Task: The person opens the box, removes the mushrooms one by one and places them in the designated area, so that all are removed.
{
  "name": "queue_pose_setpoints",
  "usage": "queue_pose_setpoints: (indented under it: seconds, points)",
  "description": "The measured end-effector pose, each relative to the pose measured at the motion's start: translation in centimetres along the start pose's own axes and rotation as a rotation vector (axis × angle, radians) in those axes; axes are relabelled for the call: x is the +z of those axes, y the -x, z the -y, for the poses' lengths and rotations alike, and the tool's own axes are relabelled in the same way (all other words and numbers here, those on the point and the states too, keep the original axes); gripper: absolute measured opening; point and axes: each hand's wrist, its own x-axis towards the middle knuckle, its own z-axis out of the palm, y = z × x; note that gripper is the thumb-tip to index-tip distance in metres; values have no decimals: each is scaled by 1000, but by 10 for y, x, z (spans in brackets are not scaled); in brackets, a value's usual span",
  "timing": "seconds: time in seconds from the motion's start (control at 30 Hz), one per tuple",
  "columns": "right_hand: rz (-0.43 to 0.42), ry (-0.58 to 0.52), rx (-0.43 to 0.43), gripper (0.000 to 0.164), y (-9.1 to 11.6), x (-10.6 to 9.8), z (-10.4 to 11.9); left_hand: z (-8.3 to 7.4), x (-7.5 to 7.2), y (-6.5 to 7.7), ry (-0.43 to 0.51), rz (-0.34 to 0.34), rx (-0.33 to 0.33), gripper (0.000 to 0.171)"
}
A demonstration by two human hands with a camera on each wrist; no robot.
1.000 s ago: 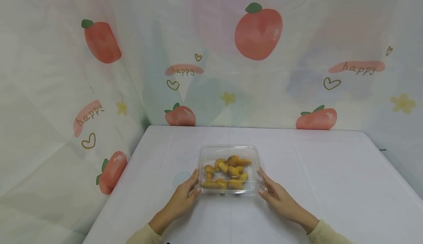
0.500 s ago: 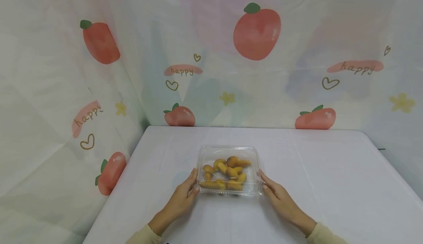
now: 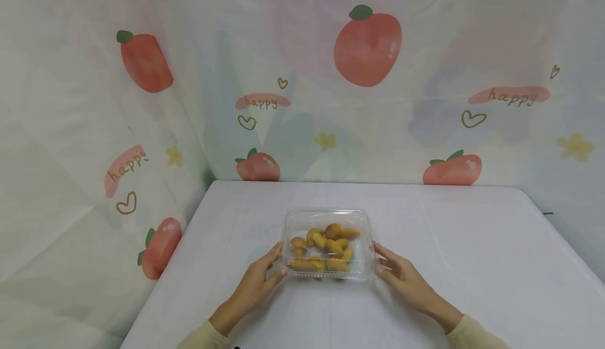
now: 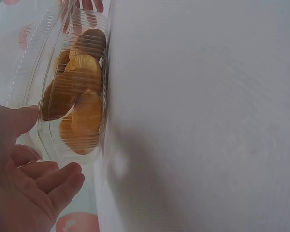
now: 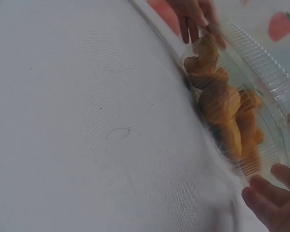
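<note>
From my end I could see both hands gripping the box (image 3: 363, 249). The left hand (image 3: 257, 279) had its left end, thumb against the rim and forefinger round the side; the remaining fingers curved loosely beside the plastic. The right hand (image 3: 404, 280) had the opposite end in much the same way, thumb by the near corner, forefinger at the side — each grip only as wide as the edge it held. The right wrist view cut off part of that hand.

The clear box sat between the two grips, its lid down. Inside, between the palms, lay yellow-brown mushrooms (image 3: 333, 246), some overlapping. Below the grips spread the white table (image 3: 472, 265) — I could not tell whether the base touched it. A soft shadow fell there near the left hand. Behind each wrist came a pale sleeve (image 3: 205, 336). Well beyond the fingertips hung the backdrop (image 3: 302, 33), printed with red fruit, hearts and "happy".
</note>
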Motion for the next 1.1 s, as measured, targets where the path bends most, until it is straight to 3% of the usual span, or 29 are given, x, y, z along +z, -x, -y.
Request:
queue_pose_setpoints:
  seconds: [0.23, 0.5, 0.7, 0.97, 1.1]
  points:
    - [-49, 89, 20, 53, 3, -5, 6, -3, -2, 2, 15, -16, -11, 67]
    - [-54, 102, 6, 51, 4, -11, 9, -5, -5, 5, 28, -20, -15, 65]
    - [-44, 85, 5, 50, 4, -13, 15, -12, -11, 8, 26, -61, -22, 62]
    - [-32, 78, -21, 47, -4, -22, 25, -19, -18, 2, 64, -101, 54, 58]
    - [-29, 49, -26, 45, -7, -27, 27, -22, -23, -3, 102, -103, 59, 56]
